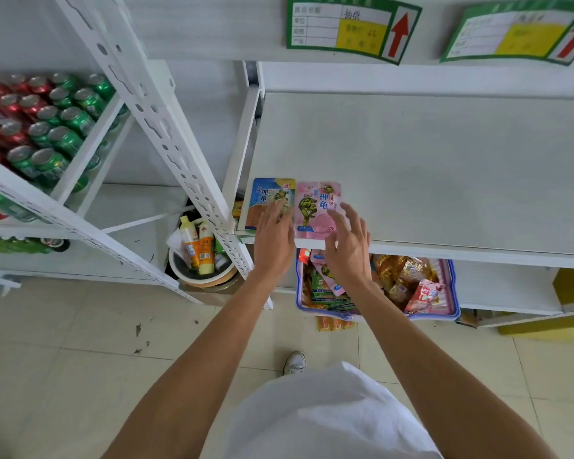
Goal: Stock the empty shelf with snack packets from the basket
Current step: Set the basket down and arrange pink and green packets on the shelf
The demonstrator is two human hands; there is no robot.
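Note:
Two snack packets lie flat side by side at the front left corner of the white shelf (428, 167): a blue packet (265, 197) and a pink packet (315, 207). My left hand (274, 240) rests with its fingers on the blue packet's lower right part. My right hand (348, 246) hovers over the pink packet's right edge, fingers spread, holding nothing. Below the shelf, the blue-rimmed basket (454, 293) holds several more snack packets in green, gold, red and pink.
A slotted white upright (166, 127) runs diagonally on the left. Behind it are red and green cans (50, 120) on a neighbouring rack. A round bin (202, 270) with bottles stands on the floor. Green price tags (351, 26) hang above. My shoe (294, 362) is on the tiles.

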